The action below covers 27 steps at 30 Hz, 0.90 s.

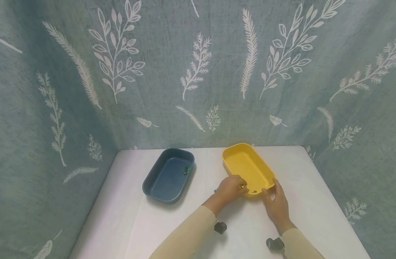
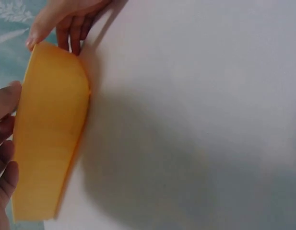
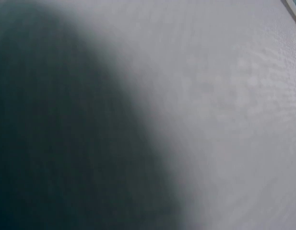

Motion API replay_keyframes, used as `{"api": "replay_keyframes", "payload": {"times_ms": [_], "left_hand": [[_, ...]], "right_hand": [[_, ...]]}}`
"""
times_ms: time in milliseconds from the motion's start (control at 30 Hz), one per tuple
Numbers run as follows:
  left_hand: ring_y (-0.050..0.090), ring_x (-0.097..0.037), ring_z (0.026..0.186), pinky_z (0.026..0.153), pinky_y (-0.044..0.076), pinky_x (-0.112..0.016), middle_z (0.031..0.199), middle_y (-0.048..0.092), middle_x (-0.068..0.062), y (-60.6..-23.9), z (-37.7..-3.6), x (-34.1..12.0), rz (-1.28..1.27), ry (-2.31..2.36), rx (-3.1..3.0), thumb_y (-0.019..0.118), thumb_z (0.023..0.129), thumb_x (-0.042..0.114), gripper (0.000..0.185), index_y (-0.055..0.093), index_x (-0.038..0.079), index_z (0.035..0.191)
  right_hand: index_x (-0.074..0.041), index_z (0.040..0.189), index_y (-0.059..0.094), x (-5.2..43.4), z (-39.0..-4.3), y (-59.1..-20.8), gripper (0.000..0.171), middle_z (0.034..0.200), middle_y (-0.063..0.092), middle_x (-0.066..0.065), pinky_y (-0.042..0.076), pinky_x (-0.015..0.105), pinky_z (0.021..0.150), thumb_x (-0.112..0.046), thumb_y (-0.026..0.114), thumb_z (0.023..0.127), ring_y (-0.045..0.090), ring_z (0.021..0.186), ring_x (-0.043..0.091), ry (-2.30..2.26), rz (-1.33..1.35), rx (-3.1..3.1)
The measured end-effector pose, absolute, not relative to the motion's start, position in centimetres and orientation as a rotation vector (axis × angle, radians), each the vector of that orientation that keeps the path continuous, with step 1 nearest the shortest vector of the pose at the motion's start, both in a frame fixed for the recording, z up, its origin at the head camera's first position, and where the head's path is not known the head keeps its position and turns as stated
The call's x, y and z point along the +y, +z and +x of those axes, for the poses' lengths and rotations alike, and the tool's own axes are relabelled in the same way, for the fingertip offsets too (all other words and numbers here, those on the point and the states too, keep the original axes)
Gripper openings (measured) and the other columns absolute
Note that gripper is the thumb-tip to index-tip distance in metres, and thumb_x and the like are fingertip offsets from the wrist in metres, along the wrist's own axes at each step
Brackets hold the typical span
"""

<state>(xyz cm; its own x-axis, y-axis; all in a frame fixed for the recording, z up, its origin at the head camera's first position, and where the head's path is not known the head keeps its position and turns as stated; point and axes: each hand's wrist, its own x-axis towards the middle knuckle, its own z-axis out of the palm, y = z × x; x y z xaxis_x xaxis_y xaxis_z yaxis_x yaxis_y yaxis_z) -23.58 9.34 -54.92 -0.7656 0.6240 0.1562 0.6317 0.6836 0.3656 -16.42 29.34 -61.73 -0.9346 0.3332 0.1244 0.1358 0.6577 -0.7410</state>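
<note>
A yellow rectangular tray stands at the right of the table, seen from its near side in the left wrist view. At its near right corner my right hand grips the wall, thumb at the near rim and fingers along the outside. My left hand reaches over the near left corner with bent fingers; whether something small is between them is hidden. A small dark piece lies in the tray close to the near wall. The right wrist view shows only tabletop and a dark blurred shape.
A dark blue tray stands to the left on the white table, with small green pieces by its right wall. Patterned green-grey cloth hangs behind and on both sides. Dark wrist devices stick out beside the sleeves.
</note>
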Motion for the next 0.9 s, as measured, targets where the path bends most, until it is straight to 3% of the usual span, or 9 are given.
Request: {"api": "replay_keyframes", "payload": {"times_ms": [300,900], "left_hand": [[0.056,-0.002,0.081,0.074,0.047,-0.017,0.090,0.062,0.014,-54.8,-23.3,9.1,-1.063,-0.617,-2.886,0.062,0.082,0.045,0.027,0.069,0.023,0.098],[0.057,-0.005,0.089,0.078,0.048,-0.020,0.092,0.062,0.014,-56.1,-23.7,5.6,-0.980,-0.653,-2.890,0.066,0.082,0.033,0.019,0.066,0.025,0.099]], "right_hand": [[-0.031,0.145,0.013,29.1,-16.4,-61.4,0.070,0.148,0.027,0.012,0.024,0.056,0.105,-0.051,0.049,0.088,0.028,0.133,0.037,1.153,-0.363,-2.615],[-0.032,0.145,0.013,29.5,-16.6,-61.9,0.069,0.148,0.027,0.010,0.023,0.054,0.107,-0.052,0.047,0.089,0.027,0.134,0.035,1.135,-0.388,-2.617]]}}
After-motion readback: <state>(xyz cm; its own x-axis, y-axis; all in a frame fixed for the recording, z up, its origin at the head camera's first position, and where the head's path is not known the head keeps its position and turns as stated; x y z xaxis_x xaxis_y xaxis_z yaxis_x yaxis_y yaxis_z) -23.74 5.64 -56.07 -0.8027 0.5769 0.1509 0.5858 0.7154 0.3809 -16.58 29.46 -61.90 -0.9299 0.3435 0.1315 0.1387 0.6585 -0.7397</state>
